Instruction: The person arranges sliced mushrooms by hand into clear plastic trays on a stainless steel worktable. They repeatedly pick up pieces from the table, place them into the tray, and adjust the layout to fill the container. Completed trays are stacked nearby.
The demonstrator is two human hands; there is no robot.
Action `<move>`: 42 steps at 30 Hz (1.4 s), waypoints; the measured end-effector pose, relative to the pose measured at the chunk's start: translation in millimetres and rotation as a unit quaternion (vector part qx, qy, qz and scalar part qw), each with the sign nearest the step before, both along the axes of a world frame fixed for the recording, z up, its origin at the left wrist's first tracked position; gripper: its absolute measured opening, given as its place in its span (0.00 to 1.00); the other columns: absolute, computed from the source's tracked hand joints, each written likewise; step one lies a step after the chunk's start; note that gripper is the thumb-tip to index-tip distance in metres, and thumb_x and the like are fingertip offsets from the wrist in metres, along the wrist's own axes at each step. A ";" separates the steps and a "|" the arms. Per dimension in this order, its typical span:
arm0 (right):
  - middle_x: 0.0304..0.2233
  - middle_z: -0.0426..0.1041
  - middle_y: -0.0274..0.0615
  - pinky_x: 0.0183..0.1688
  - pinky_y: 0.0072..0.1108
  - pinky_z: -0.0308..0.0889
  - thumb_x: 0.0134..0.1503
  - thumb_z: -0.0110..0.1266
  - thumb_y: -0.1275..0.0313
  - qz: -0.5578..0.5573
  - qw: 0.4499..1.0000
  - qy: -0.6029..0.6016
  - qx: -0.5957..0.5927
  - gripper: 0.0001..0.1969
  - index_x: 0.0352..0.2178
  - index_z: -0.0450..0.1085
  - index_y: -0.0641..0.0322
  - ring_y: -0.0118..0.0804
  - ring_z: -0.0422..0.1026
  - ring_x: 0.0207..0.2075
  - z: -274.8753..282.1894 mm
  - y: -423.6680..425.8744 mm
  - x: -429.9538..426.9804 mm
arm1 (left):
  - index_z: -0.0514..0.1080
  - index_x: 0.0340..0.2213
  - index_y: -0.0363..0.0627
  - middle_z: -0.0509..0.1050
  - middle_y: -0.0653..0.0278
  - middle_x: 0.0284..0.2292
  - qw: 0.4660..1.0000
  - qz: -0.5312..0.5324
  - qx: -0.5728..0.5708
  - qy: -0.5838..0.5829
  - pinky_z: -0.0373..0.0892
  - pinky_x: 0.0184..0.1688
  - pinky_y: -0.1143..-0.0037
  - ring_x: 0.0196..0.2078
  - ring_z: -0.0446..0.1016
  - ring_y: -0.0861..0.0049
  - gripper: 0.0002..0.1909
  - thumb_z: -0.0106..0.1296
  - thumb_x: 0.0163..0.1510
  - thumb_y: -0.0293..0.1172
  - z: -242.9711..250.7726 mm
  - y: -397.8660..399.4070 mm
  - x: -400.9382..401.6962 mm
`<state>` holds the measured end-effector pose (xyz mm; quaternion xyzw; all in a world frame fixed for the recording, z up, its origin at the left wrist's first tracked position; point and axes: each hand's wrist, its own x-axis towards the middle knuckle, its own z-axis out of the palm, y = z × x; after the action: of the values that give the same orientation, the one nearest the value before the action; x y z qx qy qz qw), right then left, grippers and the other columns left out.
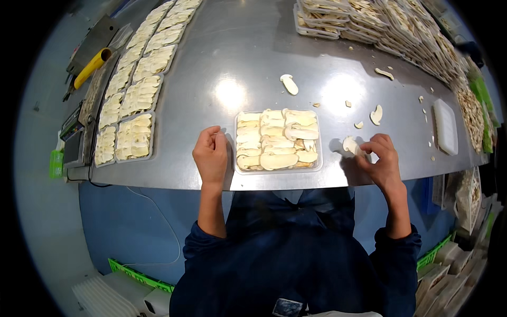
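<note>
In front of me a clear plastic tray [279, 172] rests on the steel table, filled with overlapping rows of pale sliced mushrooms [279, 158]. Darker slices show through a gap at its right side. To the right of the tray, my right hand [380, 160] pinches a mushroom slice [350, 146] between thumb and fingers, low over the tabletop. My left hand [212, 154] is by the tray's left side with its fingers curled in, and nothing shows in it. Beyond the tray lies a single long mushroom slice [289, 84]. Another curved slice [376, 115] and small scraps lie past my right hand.
Filled mushroom trays [134, 136] line the table's left side. Stacked trays of slices [323, 23] stand at the far right. A white plastic tray [445, 126] lies near the right edge. A yellow tube [92, 68] and a dark device [74, 146] are at far left.
</note>
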<state>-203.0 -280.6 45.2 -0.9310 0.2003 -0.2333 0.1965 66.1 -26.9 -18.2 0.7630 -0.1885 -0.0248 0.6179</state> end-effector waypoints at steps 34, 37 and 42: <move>0.24 0.71 0.46 0.39 0.28 0.65 0.38 0.59 0.73 -0.122 0.963 0.231 0.060 0.07 0.20 0.74 0.67 0.44 0.68 0.35 16.9 -109.3 20.5 | 0.70 0.34 0.29 0.72 0.67 0.20 1.000 -0.011 -0.014 0.024 0.63 0.24 0.86 0.22 0.67 0.89 0.08 0.47 0.54 0.22 8.3 -0.8 -4.1; 0.23 0.71 0.47 0.37 0.29 0.65 0.38 0.59 0.72 -0.132 0.956 0.256 0.059 0.08 0.20 0.73 0.68 0.44 0.68 0.32 14.9 -99.1 16.6 | 0.71 0.34 0.30 0.73 0.67 0.21 1.000 -0.001 -0.001 -0.008 0.64 0.26 0.85 0.23 0.68 0.88 0.08 0.48 0.54 0.23 2.9 -0.8 -2.8; 0.21 0.72 0.47 0.29 0.25 0.64 0.44 0.57 0.71 -0.099 0.965 0.201 0.139 0.11 0.24 0.72 0.73 0.32 0.70 0.24 19.4 -90.4 17.4 | 0.71 0.36 0.30 0.73 0.66 0.23 0.999 0.010 0.032 0.026 0.65 0.28 0.85 0.25 0.69 0.88 0.09 0.48 0.53 0.23 0.3 0.1 -0.3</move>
<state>-185.6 -371.1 64.6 -0.8979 0.3571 -0.0297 0.2558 65.8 -26.9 -17.9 0.7831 -0.1641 -0.0441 0.5983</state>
